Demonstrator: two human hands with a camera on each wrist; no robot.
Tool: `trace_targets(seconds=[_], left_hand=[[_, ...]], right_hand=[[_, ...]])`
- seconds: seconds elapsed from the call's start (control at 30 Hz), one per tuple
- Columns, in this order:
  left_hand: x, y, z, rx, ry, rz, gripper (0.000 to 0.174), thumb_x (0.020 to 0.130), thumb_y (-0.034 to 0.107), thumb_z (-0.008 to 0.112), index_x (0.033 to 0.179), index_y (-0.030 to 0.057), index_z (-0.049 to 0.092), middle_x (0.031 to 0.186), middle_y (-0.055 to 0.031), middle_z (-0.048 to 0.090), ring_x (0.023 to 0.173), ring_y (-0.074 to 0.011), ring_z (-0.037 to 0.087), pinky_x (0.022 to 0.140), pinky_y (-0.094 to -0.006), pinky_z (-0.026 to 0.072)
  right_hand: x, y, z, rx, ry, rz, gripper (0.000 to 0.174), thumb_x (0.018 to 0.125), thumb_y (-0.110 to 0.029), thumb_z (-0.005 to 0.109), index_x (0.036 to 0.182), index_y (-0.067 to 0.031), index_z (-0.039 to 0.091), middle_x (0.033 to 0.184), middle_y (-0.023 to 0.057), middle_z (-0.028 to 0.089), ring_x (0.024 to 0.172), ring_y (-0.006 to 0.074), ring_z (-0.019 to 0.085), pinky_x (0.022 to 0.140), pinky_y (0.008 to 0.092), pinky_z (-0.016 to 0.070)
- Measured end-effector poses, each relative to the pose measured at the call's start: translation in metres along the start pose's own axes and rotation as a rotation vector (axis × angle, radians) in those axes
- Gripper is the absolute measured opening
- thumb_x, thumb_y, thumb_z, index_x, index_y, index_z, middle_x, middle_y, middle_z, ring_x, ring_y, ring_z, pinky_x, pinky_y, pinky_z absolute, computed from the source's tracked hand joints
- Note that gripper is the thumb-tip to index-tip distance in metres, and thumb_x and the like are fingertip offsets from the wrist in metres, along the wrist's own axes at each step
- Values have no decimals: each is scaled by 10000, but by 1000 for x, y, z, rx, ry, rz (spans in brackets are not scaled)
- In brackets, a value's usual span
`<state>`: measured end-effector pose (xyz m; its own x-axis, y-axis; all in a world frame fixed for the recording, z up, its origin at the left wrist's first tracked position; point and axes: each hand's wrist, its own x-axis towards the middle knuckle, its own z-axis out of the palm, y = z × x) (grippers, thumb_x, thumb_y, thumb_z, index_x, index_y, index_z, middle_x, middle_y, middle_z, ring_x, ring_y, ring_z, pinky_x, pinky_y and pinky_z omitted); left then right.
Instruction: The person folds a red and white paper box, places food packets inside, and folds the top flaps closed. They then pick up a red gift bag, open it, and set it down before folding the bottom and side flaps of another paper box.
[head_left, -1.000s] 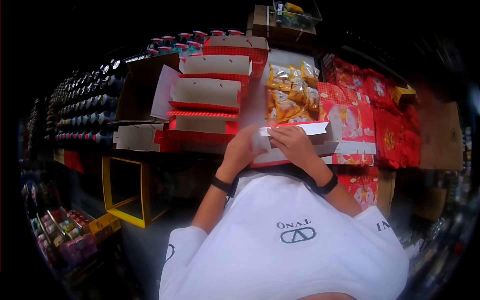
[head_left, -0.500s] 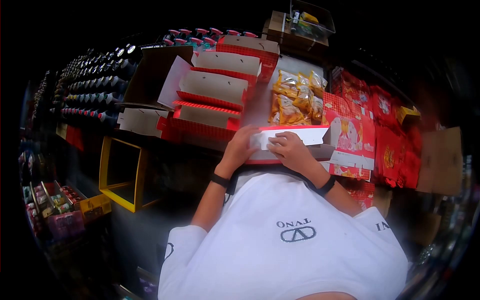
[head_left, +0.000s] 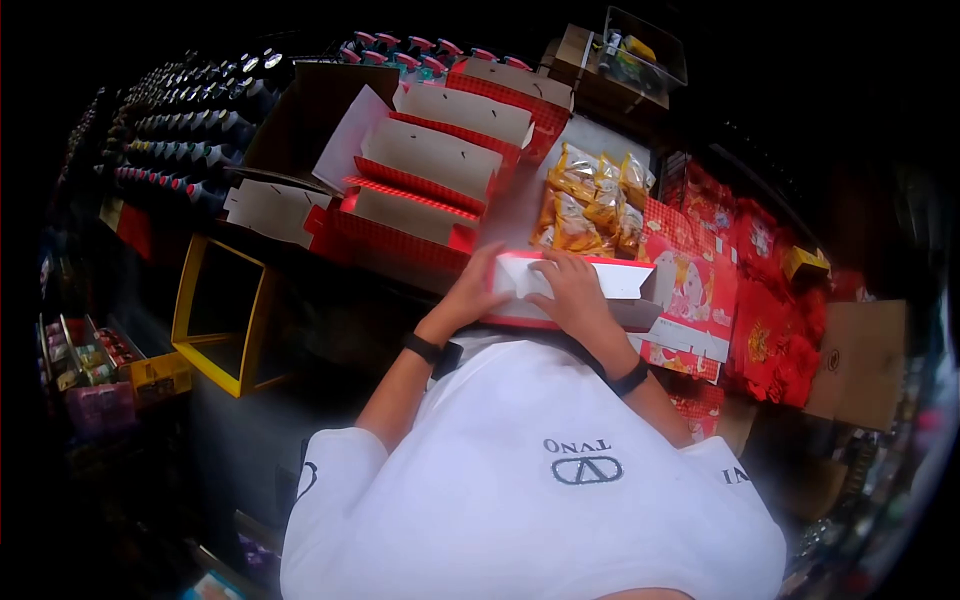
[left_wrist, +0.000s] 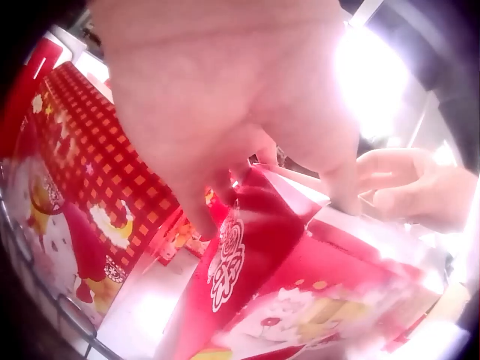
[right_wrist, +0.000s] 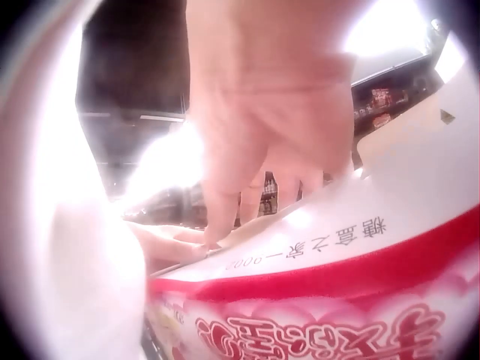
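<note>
A red-and-white cardboard box [head_left: 622, 281] lies on its stand in front of the person, with its white inner side showing. The left hand [head_left: 471, 290] grips its left end; in the left wrist view, thumb and fingers straddle the red end panel [left_wrist: 262, 236] at a corner. Over the middle of the box is the right hand [head_left: 577, 293], its thumb and fingers on the white flap. In the right wrist view the right hand [right_wrist: 274, 112] reaches down over the printed white edge [right_wrist: 307, 244], its fingertips partly hidden behind it.
Open red checkered boxes [head_left: 430, 160] stand in rows to the left. Yellow snack packets [head_left: 590, 205] lie beyond the hands. Flat printed cartons [head_left: 690, 280] and red bags [head_left: 775, 330] are to the right. A yellow frame [head_left: 215, 350] stands at lower left, near shelved bottles [head_left: 205, 125].
The head view has turned, so the surroundings appear tilted. The left hand has slid a little left to the box's end, and the white flap shows more between the hands.
</note>
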<state>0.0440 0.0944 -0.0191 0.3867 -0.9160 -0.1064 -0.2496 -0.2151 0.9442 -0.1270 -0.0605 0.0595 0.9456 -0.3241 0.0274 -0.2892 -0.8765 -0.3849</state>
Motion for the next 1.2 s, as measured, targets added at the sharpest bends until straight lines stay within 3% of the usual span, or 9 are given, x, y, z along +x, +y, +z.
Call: trace_targets(seconds=[0.13,0.33,0.63,0.83,0.93,1.13,1.2], left_hand=[[5,-14,-6,-49,-99,18,1168,798,230,921,1682,125,165,1719,-198,206,1577,-364,273,1274,-436,312],[0,-2,-14,-126,-199,-99,1369,764,250,955,1702,146,-38,1755,-203,71,1595,-378,223,1283,-443,287],[-3,7,-22,-132,-228,-90,1326,754,239,961,1699,163,34,1720,-219,170,1561,-407,277,1250,-462,355],[-1,-19,-12,-92,-152,56,1325,745,214,956,1699,151,39,1712,-225,181,1557,-402,286,1246,-439,356],[0,-15,-16,-144,-185,18,1322,751,216,950,1700,147,31,1713,-233,174,1559,-397,286,1247,-431,351],[1,-21,-18,-143,-162,57,1328,756,258,955,1701,154,27,1716,-237,157,1538,-408,330,1232,-441,374],[-7,-14,-22,-84,-108,32,1267,753,282,960,1676,130,105,1682,-240,220,1509,-412,376,1222,-438,392]], right_hand=[[12,8,3,-123,-159,10,812,876,-439,792,1543,-96,483,1589,190,480,1473,359,449,1198,612,319],[24,2,-5,-141,-300,20,897,849,-459,809,1583,-108,429,1613,180,448,1479,353,435,1199,656,293],[34,-19,-9,-154,-314,-21,852,819,-323,824,1548,-107,439,1488,175,540,1343,379,529,1136,595,368],[47,-23,-12,-131,-365,-94,837,796,-221,791,1545,-88,442,1466,210,548,1282,418,562,1084,539,452],[55,-26,-18,-91,-394,-136,796,784,-200,775,1513,-59,489,1462,239,556,1234,439,588,1063,514,486],[49,-13,-16,-138,-334,-238,693,849,-290,790,1449,-23,568,1482,268,557,1289,441,583,1101,487,475],[45,-15,-25,-113,-325,-208,670,878,-325,785,1430,-6,582,1478,270,563,1313,429,578,1110,477,472]])
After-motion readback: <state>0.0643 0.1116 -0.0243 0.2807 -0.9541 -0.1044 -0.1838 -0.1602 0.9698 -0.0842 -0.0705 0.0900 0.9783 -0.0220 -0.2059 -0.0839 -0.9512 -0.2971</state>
